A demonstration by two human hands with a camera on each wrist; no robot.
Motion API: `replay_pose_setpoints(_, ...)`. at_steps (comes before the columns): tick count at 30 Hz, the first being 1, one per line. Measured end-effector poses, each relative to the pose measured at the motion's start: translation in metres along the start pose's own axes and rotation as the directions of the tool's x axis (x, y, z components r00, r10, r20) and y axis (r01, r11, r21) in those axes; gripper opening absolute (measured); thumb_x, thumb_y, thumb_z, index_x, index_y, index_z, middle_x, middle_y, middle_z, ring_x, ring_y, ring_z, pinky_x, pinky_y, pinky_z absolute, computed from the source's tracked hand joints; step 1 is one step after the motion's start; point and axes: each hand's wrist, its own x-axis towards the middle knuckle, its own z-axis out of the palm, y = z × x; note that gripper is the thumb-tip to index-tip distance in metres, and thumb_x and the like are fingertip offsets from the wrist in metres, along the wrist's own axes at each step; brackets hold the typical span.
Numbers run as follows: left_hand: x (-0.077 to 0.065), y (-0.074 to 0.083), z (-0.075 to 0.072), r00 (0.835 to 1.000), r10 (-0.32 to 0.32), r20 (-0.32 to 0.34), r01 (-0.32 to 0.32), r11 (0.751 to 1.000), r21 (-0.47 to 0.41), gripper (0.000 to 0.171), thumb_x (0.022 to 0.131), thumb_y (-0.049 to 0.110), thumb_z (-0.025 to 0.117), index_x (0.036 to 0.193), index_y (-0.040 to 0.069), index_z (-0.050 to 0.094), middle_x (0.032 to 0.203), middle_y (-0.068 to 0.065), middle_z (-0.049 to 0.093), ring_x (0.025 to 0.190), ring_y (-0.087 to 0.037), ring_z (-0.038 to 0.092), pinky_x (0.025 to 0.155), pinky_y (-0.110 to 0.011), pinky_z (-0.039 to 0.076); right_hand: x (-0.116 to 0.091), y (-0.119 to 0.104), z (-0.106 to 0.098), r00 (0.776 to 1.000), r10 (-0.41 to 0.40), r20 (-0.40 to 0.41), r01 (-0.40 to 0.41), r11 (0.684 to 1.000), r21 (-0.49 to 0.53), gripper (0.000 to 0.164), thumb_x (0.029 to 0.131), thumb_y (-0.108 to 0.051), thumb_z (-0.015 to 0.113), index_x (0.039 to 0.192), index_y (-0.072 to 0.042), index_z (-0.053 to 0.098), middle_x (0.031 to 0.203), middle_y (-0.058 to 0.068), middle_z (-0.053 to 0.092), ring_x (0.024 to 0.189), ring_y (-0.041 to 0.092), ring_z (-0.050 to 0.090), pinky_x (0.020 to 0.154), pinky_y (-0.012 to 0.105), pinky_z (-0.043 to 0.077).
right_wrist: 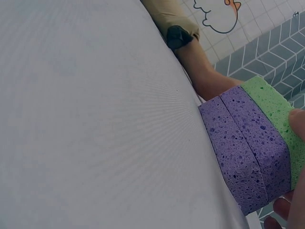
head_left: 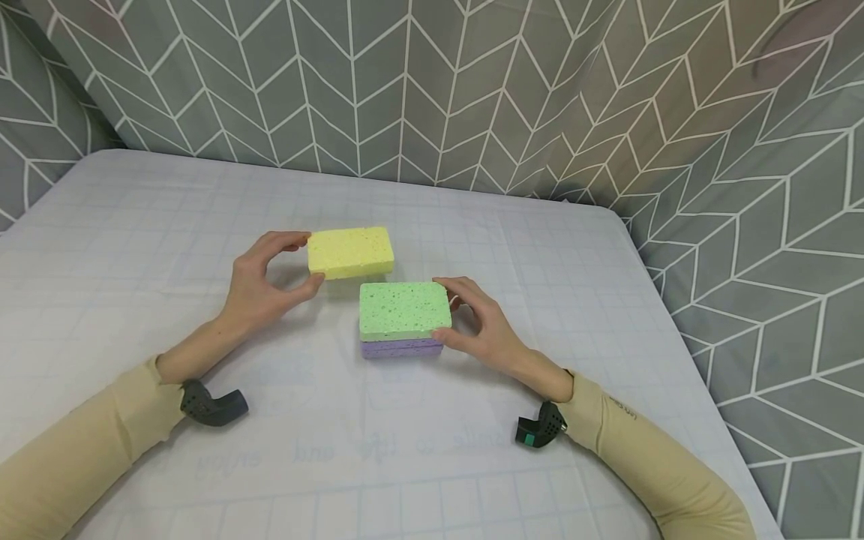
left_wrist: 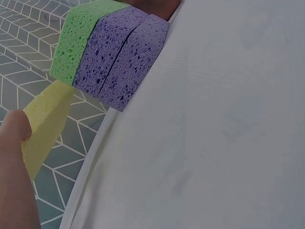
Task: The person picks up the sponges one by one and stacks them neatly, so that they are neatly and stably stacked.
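My left hand (head_left: 259,281) pinches the left end of a yellow sponge (head_left: 351,253) between thumb and fingers. In the left wrist view the yellow sponge (left_wrist: 47,119) stands off the table, with the thumb on its side. Right of it and nearer me, a green sponge (head_left: 405,309) lies flat on two stacked purple sponges (head_left: 401,349). My right hand (head_left: 482,326) holds the green sponge by its right end, thumb at the near corner. The right wrist view shows both purple sponges (right_wrist: 243,148) flush under the green sponge (right_wrist: 271,107); some right fingers are hidden there.
A white cloth with faint grid lines and lettering covers the table (head_left: 304,465). Grey curtains (head_left: 378,82) with a white zigzag pattern hang behind and to the right. Each wrist carries a dark camera, the left camera (head_left: 212,405) and the right camera (head_left: 541,426).
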Motion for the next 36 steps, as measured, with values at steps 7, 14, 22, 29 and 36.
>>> replay_pose_setpoints(7,-0.002,0.001,0.002,1.0,0.008,-0.008,-0.008,1.0,0.003,0.061,0.065,-0.002,0.085,0.123,0.002,0.067,0.12,-0.014,0.068,0.106,-0.012,0.058,0.093,-0.015,0.043,0.0,0.001,0.0,1.0,-0.003,0.001,0.003,1.0,0.008,0.073,0.09,-0.045,0.071,0.141,0.002,0.049,0.121,0.01,0.059,0.105,0.018,0.051,0.087,0.046,0.052)
replay_pose_setpoints(14,0.0,0.027,0.0,0.999,0.03,-0.031,-0.031,0.999,-0.029,0.053,0.067,-0.008,0.079,0.118,-0.008,0.065,0.115,-0.024,0.067,0.104,-0.011,0.058,0.093,-0.01,0.04,0.0,0.0,0.0,1.0,0.012,0.005,-0.012,1.0,-0.003,0.075,0.09,-0.048,0.07,0.141,0.002,0.049,0.121,0.009,0.059,0.106,0.018,0.051,0.089,0.041,0.051)
replay_pose_setpoints(22,-0.002,0.017,0.003,0.998,0.053,-0.041,-0.054,0.998,-0.038,0.055,0.065,-0.007,0.079,0.119,-0.007,0.066,0.115,-0.022,0.067,0.104,-0.015,0.059,0.094,-0.011,0.042,-0.001,-0.001,0.0,1.0,0.015,0.005,-0.015,1.0,-0.005,0.074,0.09,-0.047,0.071,0.142,0.001,0.049,0.122,0.009,0.059,0.107,0.018,0.051,0.089,0.041,0.051)
replay_pose_setpoints(29,-0.002,0.012,0.004,0.995,0.087,-0.054,-0.091,0.993,-0.077,0.053,0.066,-0.004,0.077,0.118,-0.009,0.065,0.114,-0.025,0.067,0.105,-0.008,0.058,0.094,-0.016,0.045,-0.001,0.003,0.0,1.0,0.001,0.004,-0.001,1.0,-0.006,0.076,0.091,-0.049,0.069,0.142,0.003,0.047,0.122,0.011,0.059,0.105,0.018,0.052,0.088,0.046,0.052)
replay_pose_setpoints(36,0.0,0.03,0.003,0.991,0.109,-0.073,-0.116,0.987,-0.109,0.049,0.068,0.0,0.074,0.115,-0.012,0.065,0.111,-0.028,0.066,0.104,-0.008,0.059,0.093,-0.016,0.046,-0.001,0.001,0.0,1.0,0.004,0.004,-0.004,1.0,-0.017,0.079,0.09,-0.053,0.068,0.142,0.003,0.048,0.124,0.009,0.059,0.107,0.017,0.052,0.089,0.041,0.052)
